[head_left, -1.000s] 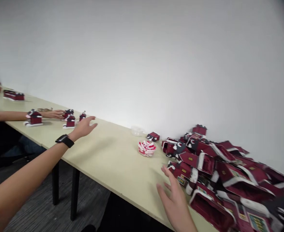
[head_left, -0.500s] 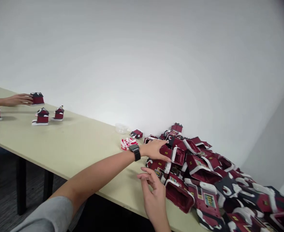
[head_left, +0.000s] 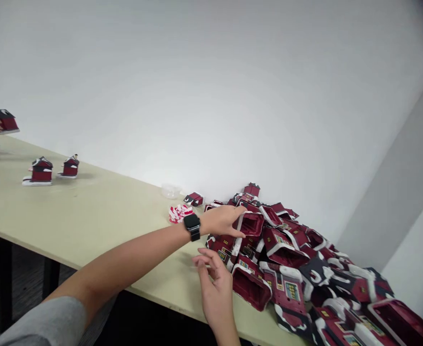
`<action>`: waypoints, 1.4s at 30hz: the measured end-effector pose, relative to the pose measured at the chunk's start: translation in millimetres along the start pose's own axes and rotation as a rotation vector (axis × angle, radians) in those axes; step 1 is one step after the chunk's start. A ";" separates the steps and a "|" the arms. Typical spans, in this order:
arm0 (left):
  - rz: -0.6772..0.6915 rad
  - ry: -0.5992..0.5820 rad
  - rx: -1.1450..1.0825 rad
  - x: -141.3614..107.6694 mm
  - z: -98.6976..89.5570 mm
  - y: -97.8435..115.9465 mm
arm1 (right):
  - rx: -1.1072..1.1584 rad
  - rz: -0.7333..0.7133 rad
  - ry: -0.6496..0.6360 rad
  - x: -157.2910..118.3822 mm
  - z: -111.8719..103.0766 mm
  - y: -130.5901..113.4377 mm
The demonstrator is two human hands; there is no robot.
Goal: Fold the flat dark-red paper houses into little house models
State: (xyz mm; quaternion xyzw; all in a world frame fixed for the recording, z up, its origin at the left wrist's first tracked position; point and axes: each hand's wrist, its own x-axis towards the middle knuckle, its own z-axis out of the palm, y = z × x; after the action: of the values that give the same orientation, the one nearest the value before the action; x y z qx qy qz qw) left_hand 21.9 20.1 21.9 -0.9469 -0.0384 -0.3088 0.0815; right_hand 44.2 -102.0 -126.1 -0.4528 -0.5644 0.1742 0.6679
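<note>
Pale wall (head_left: 197,96) behind, plain, a corner off to the right. Below it the cream worktop (head_left: 117,206), running away to my left. Heaped at my end: a pile (head_left: 286,290) of dark-red hollow houses, tumbled every way. My left hand (head_left: 223,221) is at one house (head_left: 251,223) on the pile's left side, thumb and fingers parted; cannot tell whether it grips. Right hand (head_left: 214,283) nearer me, loosely curled, holding nothing. Step, by my reading: picking that house out. Next move calls for closing firmly, then lifting without dragging others. Smallest: red-and-white pieces (head_left: 180,214) beyond my forearm.
</note>
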 end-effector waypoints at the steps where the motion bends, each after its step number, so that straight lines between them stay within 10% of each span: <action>1: 0.020 0.073 -0.011 -11.8 -7.0 -1.3 | 0.038 0.009 0.037 0.1 0.1 -1.1; 6: 0.291 0.321 0.130 -85.4 -39.2 1.1 | 0.370 0.173 0.322 8.2 -5.2 -2.3; 11: 0.517 0.107 0.337 -144.6 -43.2 3.9 | 0.637 0.307 0.325 15.1 -11.9 5.9; 17: 0.583 -0.054 0.427 -166.6 -29.9 -23.0 | 0.440 0.339 0.295 12.3 -2.1 8.4; 19: 0.413 -0.104 0.408 -162.3 -32.6 -43.2 | 0.390 0.322 0.306 12.6 0.1 10.1; 25: -0.732 -0.134 0.289 -133.8 -40.4 -118.8 | 0.253 0.259 0.297 13.2 0.1 12.4; 32: -0.977 -0.212 0.197 -118.6 -24.5 -159.2 | 0.287 0.263 0.325 9.8 4.6 5.4; 42: -0.889 -0.124 0.072 -116.1 -23.2 -150.1 | 0.297 0.271 0.297 11.2 4.2 2.7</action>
State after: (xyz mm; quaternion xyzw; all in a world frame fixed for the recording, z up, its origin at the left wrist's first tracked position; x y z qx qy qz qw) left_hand -103.7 161.0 -8.6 -0.8515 -0.4572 -0.2551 -0.0286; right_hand 44.5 -90.5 -121.7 -0.4421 -0.3625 0.2747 0.7731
